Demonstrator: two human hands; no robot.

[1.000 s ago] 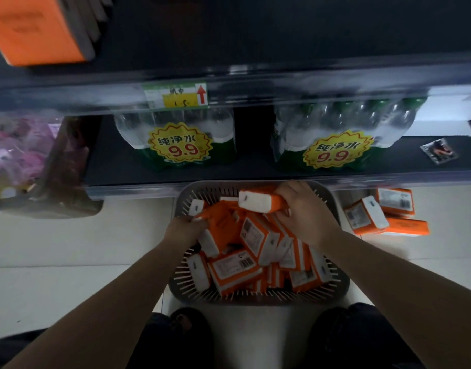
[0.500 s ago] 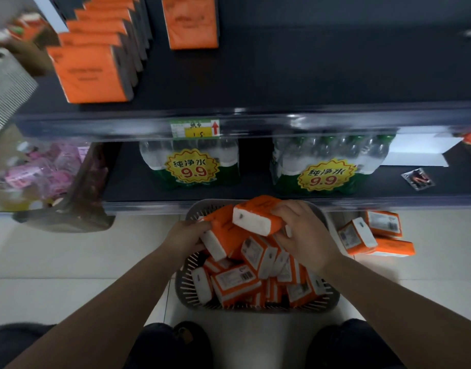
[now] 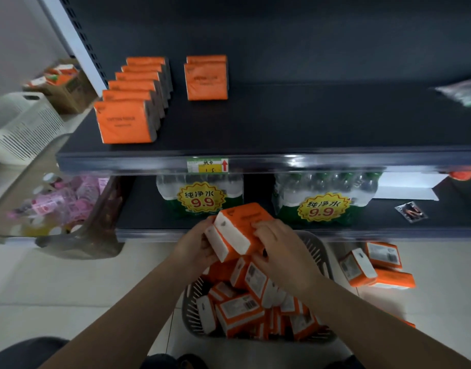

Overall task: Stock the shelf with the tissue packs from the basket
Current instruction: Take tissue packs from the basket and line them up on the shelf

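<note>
- Just below the middle of the frame, both hands hold an orange-and-white tissue pack (image 3: 241,230) above the far end of the basket (image 3: 316,253), white end facing the camera.
- The left hand (image 3: 195,247) has its fingers curled round the pack's left side; a second, smaller white end shows against that palm, though I cannot tell if it is a separate pack.
- The right hand (image 3: 282,251) grips the right side, fingers bent over the orange face and thumb under the lower edge.
- The grey slatted basket sits on the pale floor (image 3: 56,288) in the lower middle, heaped with more loose packs (image 3: 239,312) lying at all angles.
- The dark shelf (image 3: 308,123) spans the upper half; at its left a row of packs (image 3: 126,123) stands upright one behind another, with a short second row (image 3: 206,81) just beside it to the right.
- A price tag (image 3: 207,165) is fixed to the shelf's front edge.
- On the lower shelf, two bundles of water bottles (image 3: 324,203) carry yellow 9.9 labels.
- A few spare packs (image 3: 375,267) lie on the floor right of the basket.
- A white crate (image 3: 24,129) stands at the left edge.
</note>
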